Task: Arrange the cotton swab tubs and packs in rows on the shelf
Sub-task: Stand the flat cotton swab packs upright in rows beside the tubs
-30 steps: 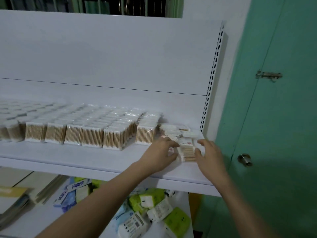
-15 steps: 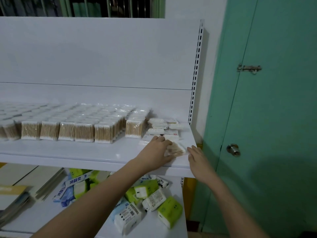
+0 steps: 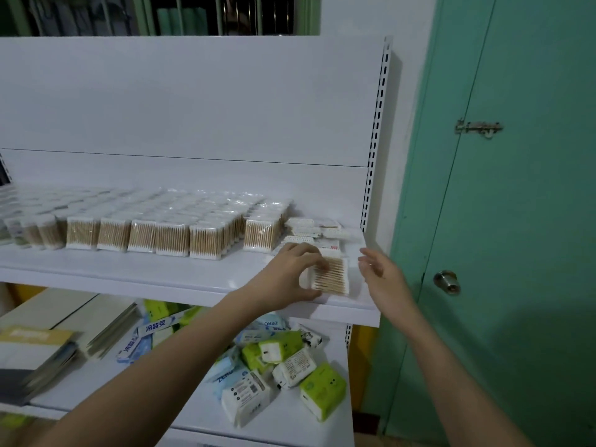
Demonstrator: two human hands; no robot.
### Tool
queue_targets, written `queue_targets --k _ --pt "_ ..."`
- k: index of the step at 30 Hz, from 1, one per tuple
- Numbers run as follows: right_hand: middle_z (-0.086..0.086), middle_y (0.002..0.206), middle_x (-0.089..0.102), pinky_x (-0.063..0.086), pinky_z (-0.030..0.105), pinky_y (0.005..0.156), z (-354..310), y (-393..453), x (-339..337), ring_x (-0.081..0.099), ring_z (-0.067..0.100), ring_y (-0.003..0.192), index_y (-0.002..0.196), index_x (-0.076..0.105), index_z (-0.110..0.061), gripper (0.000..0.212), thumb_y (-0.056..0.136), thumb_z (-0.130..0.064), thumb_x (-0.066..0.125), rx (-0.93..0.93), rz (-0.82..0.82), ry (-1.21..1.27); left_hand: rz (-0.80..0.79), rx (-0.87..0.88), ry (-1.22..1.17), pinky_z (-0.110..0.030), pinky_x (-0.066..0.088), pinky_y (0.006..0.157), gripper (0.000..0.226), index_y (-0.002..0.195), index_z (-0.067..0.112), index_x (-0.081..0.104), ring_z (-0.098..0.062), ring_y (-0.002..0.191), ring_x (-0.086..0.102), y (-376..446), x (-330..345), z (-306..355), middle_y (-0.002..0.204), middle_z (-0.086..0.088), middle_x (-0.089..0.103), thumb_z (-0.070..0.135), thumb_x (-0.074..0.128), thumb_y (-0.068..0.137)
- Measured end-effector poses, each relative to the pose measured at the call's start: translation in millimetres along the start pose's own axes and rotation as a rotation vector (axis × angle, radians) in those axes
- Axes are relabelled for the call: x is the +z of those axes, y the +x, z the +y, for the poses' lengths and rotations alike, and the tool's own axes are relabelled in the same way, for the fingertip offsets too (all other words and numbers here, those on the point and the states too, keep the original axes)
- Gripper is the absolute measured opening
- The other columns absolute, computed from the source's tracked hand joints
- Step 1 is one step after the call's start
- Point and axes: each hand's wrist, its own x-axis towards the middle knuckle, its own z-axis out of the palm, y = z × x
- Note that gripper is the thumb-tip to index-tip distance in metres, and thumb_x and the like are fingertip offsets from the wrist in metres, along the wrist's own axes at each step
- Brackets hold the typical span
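White shelf [image 3: 135, 272], mounted on slotted upright [image 3: 375, 137]. Carried standing swab packs [image 3: 171, 237] in tight rows from left edge to right of centre. Held flat packs [image 3: 309, 229] piled loosely at right end, one pack [image 3: 332, 275] at front edge. Lower shelf [image 3: 290, 417] below bore tissue packs [image 3: 283, 366] and booklets [image 3: 35, 353].

- Light is dim and cool, with a bluish-white cast over the shelf back panel [image 3: 193, 101].
- A soft shadow falls at the lower right of the frame, across the green door [image 3: 522, 221].
- Motion blur smears the right hand [image 3: 382, 275] and the booklets [image 3: 35, 356] at lower left.
- The slotted upright [image 3: 375, 133] bows slightly from wide-angle distortion.
- Small glare spots glint on the wrapped cotton swab packs [image 3: 167, 217] mid-frame.
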Motion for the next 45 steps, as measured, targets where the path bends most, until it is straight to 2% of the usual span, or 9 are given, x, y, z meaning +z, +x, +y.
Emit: queue_targets --k 3,6,9,11,19,26,31,38,45 --pt "-0.014 0.114 0.059 0.051 0.024 0.076 -15 2 1 0.06 0.008 0.104 0.135 0.05 -0.036 0.04 0.097 -0.028 0.06 0.001 -0.194 0.07 0.043 0.128 -0.003 -0.023 0.035 0.099 0.045 0.116 0.017 0.065 -0.015 0.117 0.047 0 -17 -4 0.127 -0.003 0.054 0.019 0.08 0.074" --pt "-0.003 0.107 0.07 0.053 0.022 0.064 -22 3 9 0.067 0.008 0.087 0.129 0.058 -0.026 0.037 0.094 -0.013 0.065 -0.009 -0.224 0.134 0.063 0.195 0.012 -0.025 0.04 0.101 0.051 0.12 0.015 0.063 -0.015 0.122 0.046 1 -29 -10 0.134 -0.006 0.051 0.014 0.082 0.072" --pt "0.005 0.098 0.073 0.055 0.021 0.066 -27 2 19 0.069 0.012 0.08 0.118 0.06 -0.018 0.032 0.092 -0.002 0.065 0.027 -0.195 0.317 0.055 0.061 -0.132 -0.009 0.043 0.093 0.08 0.137 0.024 0.048 -0.008 0.125 0.039 -1 -44 -11 0.144 -0.002 0.033 0.017 0.086 0.068" --pt "0.007 0.097 0.072 0.057 0.022 0.07 -31 3 28 0.071 0.017 0.083 0.115 0.059 -0.015 0.029 0.092 0.001 0.063 0.063 -0.205 0.409 0.032 -0.115 -0.312 -0.011 0.05 0.083 0.092 0.142 0.036 0.037 -0.008 0.118 0.047 -2 -58 -11 0.138 0.005 0.038 0.025 0.088 0.066" --pt "0.014 0.109 0.067 0.059 0.027 0.077 -46 18 74 0.069 0.028 0.097 0.117 0.056 -0.009 0.031 0.09 0.0 0.067 0.106 -0.25 0.559 0.045 -0.346 -0.254 -0.023 0.056 0.07 0.052 0.12 0.028 0.056 -0.011 0.083 0.065 7 -93 -42 0.098 0.007 0.066 0.017 0.081 0.075" --pt "-0.007 0.115 0.056 0.043 0.026 0.09 -19 43 113 0.051 0.013 0.108 0.113 0.061 -0.022 0.022 0.092 -0.016 0.066 -0.201 -0.007 -0.136 0.097 -0.368 -0.066 -0.01 0.041 0.071 0.032 0.106 0.014 0.068 -0.009 0.089 0.058 19 -106 -90 0.102 0.002 0.069 0.007 0.077 0.077" --pt "-0.005 0.148 0.038 0.025 0.028 0.11 -13 55 123 0.028 0.017 0.138 0.141 0.049 -0.022 0.045 0.097 -0.03 0.057 -0.229 -0.237 -0.536 0.014 -0.353 0.011 -0.013 0.037 0.077 0.031 0.109 0.013 0.07 -0.006 0.088 0.054 30 -89 -119 0.108 0.001 0.069 0.004 0.073 0.08" --pt "-0.007 0.155 0.033 0.018 0.024 0.115 -12 51 119 0.023 0.011 0.143 0.146 0.043 -0.026 0.045 0.102 -0.025 0.048 -0.245 -0.283 -0.594 -0.015 -0.322 0.101 -0.024 0.042 0.082 0.032 0.112 0.016 0.068 -0.018 0.107 0.058 49 -71 -146 0.115 0.003 0.067 0.0 0.063 0.086" --pt "-0.021 0.123 0.046 0.031 0.02 0.101 -11 43 98 0.036 0.005 0.119 0.129 0.058 -0.029 0.033 0.096 -0.025 0.059 -0.309 -0.307 -0.522 -0.1 -0.316 0.171 -0.031 0.046 0.085 0.046 0.118 0.02 0.066 -0.024 0.111 0.056 55 -56 -151 0.118 -0.003 0.064 -0.007 0.05 0.084"
